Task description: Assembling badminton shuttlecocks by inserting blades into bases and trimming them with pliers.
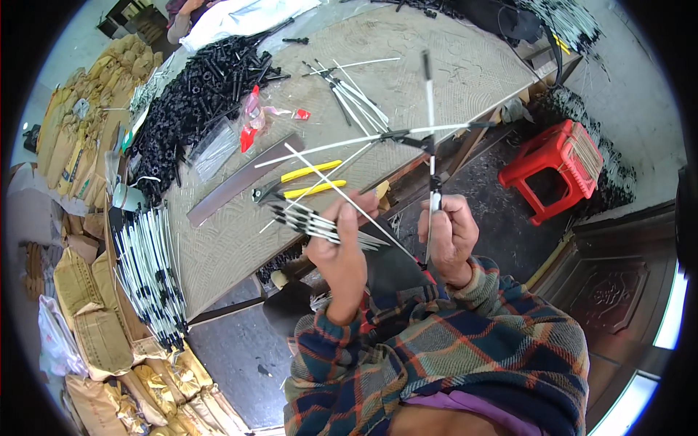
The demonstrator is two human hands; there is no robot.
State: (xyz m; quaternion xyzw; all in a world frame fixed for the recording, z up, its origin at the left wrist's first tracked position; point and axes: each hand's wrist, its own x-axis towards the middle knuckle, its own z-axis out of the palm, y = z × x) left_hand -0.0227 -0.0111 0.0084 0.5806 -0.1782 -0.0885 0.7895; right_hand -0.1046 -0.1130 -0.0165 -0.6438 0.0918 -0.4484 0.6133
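My left hand [340, 254] is closed around a bundle of thin white rods with black fittings [294, 218], over the table's near edge. Upright in my right hand [452, 236] is the black-and-white stem of a rod assembly [430, 105], its fingers wrapped round the lower part. Long white arms spread sideways from a black joint on that assembly. Another white rod [327, 182] slants down between my hands; which piece it belongs to, I cannot tell. Beside the bundle lie yellow-handled pliers [317, 190] on the table, their jaws toward my left hand.
A large heap of black plastic parts [207, 91] covers the table's far left. Near it are a dark flat bar [243, 180], a red-and-pink tape roll [251, 112] and loose rods [356, 98]. Assembled rods [149, 265] stack at the left edge; a red stool [552, 171] stands right.
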